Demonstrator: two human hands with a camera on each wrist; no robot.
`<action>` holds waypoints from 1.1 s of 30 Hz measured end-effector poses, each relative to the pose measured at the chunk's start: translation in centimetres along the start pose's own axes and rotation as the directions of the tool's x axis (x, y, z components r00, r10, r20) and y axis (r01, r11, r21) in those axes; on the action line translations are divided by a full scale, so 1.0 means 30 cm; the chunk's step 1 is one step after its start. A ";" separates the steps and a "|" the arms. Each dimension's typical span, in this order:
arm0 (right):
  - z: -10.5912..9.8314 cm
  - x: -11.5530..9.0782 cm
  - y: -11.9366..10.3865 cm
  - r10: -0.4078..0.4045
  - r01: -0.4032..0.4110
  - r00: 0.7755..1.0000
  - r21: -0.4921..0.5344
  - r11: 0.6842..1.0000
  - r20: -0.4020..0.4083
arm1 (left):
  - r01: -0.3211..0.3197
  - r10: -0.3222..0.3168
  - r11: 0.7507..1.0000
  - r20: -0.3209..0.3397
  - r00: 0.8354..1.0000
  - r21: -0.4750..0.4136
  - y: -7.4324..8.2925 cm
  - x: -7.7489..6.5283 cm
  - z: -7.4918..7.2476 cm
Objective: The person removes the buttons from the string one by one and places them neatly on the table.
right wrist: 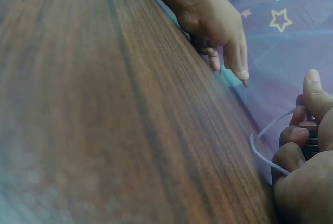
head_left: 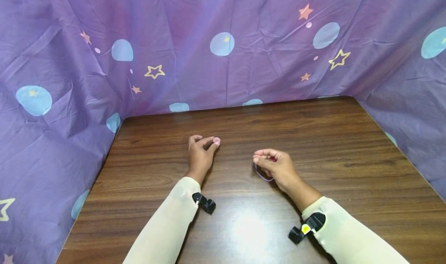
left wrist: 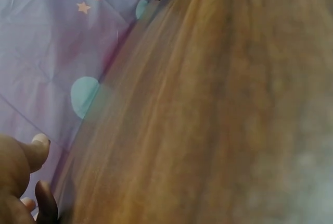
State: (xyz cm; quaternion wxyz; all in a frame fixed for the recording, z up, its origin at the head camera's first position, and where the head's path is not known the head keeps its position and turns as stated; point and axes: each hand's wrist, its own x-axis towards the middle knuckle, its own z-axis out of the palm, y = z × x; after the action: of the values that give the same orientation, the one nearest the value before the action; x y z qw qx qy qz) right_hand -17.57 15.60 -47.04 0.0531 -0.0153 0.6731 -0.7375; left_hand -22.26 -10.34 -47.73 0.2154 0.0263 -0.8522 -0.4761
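Note:
In the head view, a small pink round piece shows at the thumb and index fingertips of my left hand, which pinches it just over the table. My right hand is to the right, fingers curled, with a thin purple cord looping below it. In the right wrist view, that cord hangs from the fingers, and a short stack of round discs sits within the grip, partly hidden by the hand. A bit of red shows between the fingers in the head view.
Both hands are over a brown wood-grain table with rounded far corners. A purple curtain printed with stars and blue circles hangs around its back and sides. Black wrist straps sit over the pale sleeves.

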 end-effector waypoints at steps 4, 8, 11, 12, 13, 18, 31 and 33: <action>-0.003 -0.002 -0.001 0.004 -0.004 1.000 0.002 1.000 0.005 | 0.021 -0.022 0.999 0.034 0.999 0.033 0.009 0.012 -0.001; -0.002 -0.003 -0.001 0.002 -0.002 1.000 0.004 1.000 0.005 | 0.044 -0.050 0.996 0.068 0.996 0.083 0.017 0.018 -0.005; -0.001 -0.003 -0.003 0.004 -0.004 1.000 0.004 1.000 0.003 | 0.051 -0.060 0.992 0.078 0.995 0.117 0.017 0.022 -0.005; -0.002 -0.003 -0.003 0.007 -0.007 1.000 0.001 1.000 0.004 | 0.051 -0.062 0.991 0.082 0.995 0.125 0.017 0.023 -0.004; -0.002 -0.003 -0.004 0.010 -0.010 1.000 -0.003 1.000 0.006 | 0.050 -0.062 0.990 0.085 0.995 0.132 0.017 0.024 -0.004; -0.003 0.000 -0.004 0.030 -0.029 0.999 -0.018 0.999 0.018 | 0.059 -0.074 0.986 0.096 0.993 0.156 0.020 0.031 0.000; 0.003 -0.005 -0.011 0.033 -0.033 0.999 0.012 0.999 0.030 | 0.084 -0.115 0.961 0.102 0.988 0.265 0.029 0.038 0.013; 0.002 -0.004 -0.012 0.026 -0.026 0.999 0.012 1.000 0.030 | 0.076 -0.108 0.961 0.108 0.988 0.267 0.030 0.039 0.014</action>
State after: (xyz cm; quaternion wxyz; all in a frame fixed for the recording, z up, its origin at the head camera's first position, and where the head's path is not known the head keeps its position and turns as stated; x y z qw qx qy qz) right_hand -17.46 15.59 -46.68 0.0727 -0.0171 0.6679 -0.7405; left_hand -23.35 -9.82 -46.77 0.1356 0.0652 -0.9171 -0.3693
